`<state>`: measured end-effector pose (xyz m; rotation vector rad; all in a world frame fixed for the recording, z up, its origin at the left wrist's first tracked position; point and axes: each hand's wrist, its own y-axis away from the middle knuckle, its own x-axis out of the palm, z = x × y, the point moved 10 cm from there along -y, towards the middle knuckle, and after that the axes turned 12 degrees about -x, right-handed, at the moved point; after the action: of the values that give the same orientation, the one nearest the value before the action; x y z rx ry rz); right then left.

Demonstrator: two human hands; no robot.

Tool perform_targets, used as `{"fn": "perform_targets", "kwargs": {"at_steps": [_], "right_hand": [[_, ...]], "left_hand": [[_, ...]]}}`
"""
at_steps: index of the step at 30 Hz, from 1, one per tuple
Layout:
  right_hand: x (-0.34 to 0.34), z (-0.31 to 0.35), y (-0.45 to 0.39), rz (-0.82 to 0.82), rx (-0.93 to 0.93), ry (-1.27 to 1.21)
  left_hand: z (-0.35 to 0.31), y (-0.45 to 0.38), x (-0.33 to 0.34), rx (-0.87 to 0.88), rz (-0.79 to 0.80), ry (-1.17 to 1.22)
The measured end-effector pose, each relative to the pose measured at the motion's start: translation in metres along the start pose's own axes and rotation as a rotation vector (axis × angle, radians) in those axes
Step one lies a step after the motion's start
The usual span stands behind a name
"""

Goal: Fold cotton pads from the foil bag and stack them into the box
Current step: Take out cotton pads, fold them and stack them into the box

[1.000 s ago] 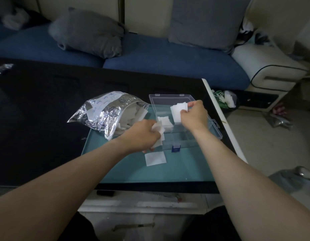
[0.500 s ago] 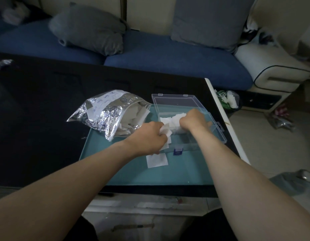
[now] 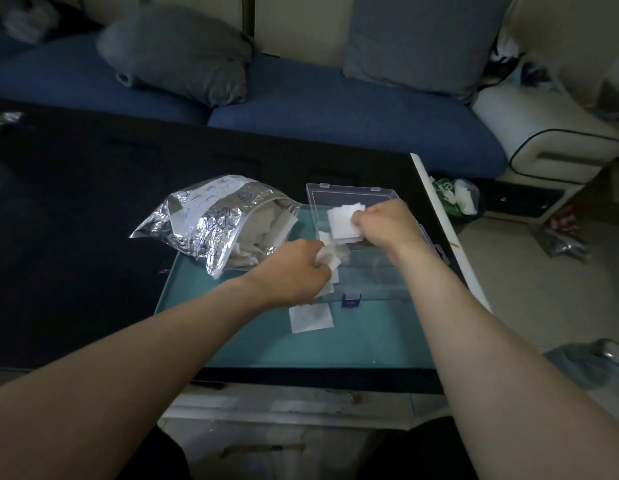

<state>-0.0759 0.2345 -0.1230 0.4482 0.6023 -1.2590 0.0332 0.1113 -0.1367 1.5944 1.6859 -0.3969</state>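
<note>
Both arms are bare from the lower frame edge up to the hands, with no sleeve or cuff showing anywhere along them. The left forearm point(image 3: 138, 358) enters from the lower left corner, long and broad near the camera and tapering towards the wrist. The right forearm point(image 3: 481, 341) enters from the lower right in the same way. Neither wrist carries a watch, band or bracelet that can be seen. The left hand point(image 3: 294, 271) and the right hand point(image 3: 384, 223) are ungloved, and no ring shows on their visible backs. At the bottom edge, between the arms, dark clothing point(image 3: 419, 452) covers the person's lap; its fabric and cut are too dim to tell.
</note>
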Motion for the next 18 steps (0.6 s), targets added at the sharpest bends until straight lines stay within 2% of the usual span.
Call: {"fn": "perform_targets", "kwargs": {"at_steps": [6, 11, 15, 18], "right_hand": [[0.036, 0.003, 0.0, 0.124, 0.021, 0.199], [0.036, -0.004, -0.003, 0.121, 0.1, 0.362], [0.032, -0.01, -0.008, 0.103, 0.113, 0.438], [0.033, -0.011, -0.007, 0.103, 0.085, 0.47]], "left_hand": [[-0.001, 0.002, 0.002, 0.006, 0.013, -0.015], [-0.003, 0.0, 0.002, 0.028, 0.0, -0.032], [-0.008, -0.004, -0.004, 0.101, -0.094, -0.082], [-0.007, -0.007, -0.002, 0.13, -0.066, -0.076]]}}
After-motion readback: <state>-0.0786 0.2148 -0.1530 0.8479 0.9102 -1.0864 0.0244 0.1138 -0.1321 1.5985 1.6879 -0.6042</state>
